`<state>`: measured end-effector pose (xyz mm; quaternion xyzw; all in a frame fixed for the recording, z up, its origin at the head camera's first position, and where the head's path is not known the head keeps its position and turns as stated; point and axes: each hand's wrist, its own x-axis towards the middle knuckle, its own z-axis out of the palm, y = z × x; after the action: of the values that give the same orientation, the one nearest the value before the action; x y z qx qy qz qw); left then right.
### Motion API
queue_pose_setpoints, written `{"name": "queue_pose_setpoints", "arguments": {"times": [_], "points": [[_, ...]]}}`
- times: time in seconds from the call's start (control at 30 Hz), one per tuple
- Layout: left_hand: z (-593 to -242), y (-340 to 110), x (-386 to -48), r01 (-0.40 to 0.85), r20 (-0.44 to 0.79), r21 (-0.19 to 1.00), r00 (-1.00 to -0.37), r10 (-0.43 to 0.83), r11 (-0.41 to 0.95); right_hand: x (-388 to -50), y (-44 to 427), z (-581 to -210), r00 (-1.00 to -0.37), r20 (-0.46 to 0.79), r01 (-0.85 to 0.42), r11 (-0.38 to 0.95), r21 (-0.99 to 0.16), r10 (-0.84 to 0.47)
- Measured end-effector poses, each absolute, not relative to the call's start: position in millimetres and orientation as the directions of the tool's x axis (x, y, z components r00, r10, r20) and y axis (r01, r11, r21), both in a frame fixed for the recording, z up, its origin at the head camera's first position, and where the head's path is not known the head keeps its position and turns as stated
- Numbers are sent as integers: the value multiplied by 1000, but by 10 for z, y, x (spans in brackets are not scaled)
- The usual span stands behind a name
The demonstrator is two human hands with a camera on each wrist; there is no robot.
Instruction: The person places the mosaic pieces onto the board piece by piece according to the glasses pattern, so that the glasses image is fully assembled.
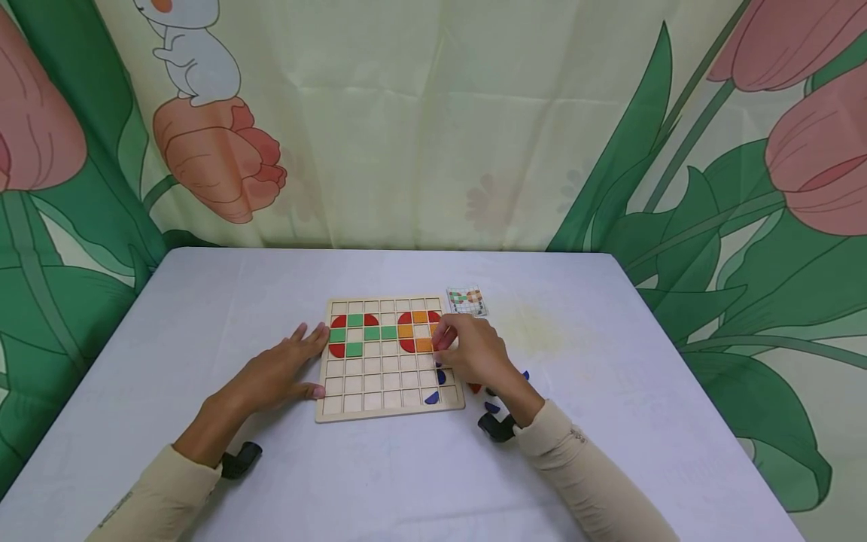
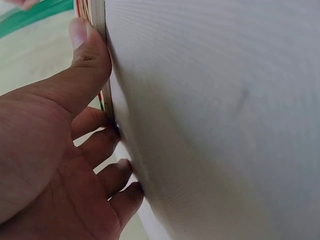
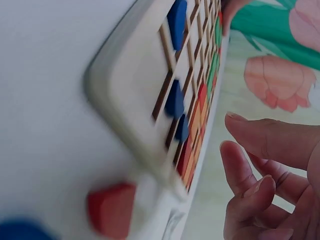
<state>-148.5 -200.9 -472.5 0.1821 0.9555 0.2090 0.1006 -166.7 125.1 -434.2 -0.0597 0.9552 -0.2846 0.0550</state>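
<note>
A wooden grid board [image 1: 393, 379] lies on the table, with red, green and orange pieces in its upper rows. My left hand [image 1: 284, 373] rests along the board's left edge, its thumb [image 2: 92, 60] touching the side of the frame. Over the right edge is my right hand [image 1: 476, 348], beside the orange and red pieces. In the right wrist view its thumb and index finger [image 3: 237, 165] stand slightly apart, and no piece shows between them. Below that hand, blue pieces [image 1: 432, 398] sit in cells near the board's right side.
A small pattern card [image 1: 466, 300] lies beyond the board's upper right corner. Loose blue pieces [image 1: 491, 407] and a red piece [image 3: 111, 210] lie on the white table right of the board. Printed curtains [image 1: 420, 150] hang behind the table.
</note>
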Motion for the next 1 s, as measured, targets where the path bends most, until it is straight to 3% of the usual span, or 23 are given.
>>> {"name": "queue_pose_setpoints", "arguments": {"times": [0.43, 1.0], "points": [[-4722, -1996, -1488, 314, -112, 431, -912, 395, 846, -1584, 1654, -4417, -988, -148, 43, 825, -563, -49], [-4749, -1987, -1498, 296, -130, 410, -917, 376, 863, -1446, 1894, -4473, -962, -246, 7, 892, -451, -117]]}}
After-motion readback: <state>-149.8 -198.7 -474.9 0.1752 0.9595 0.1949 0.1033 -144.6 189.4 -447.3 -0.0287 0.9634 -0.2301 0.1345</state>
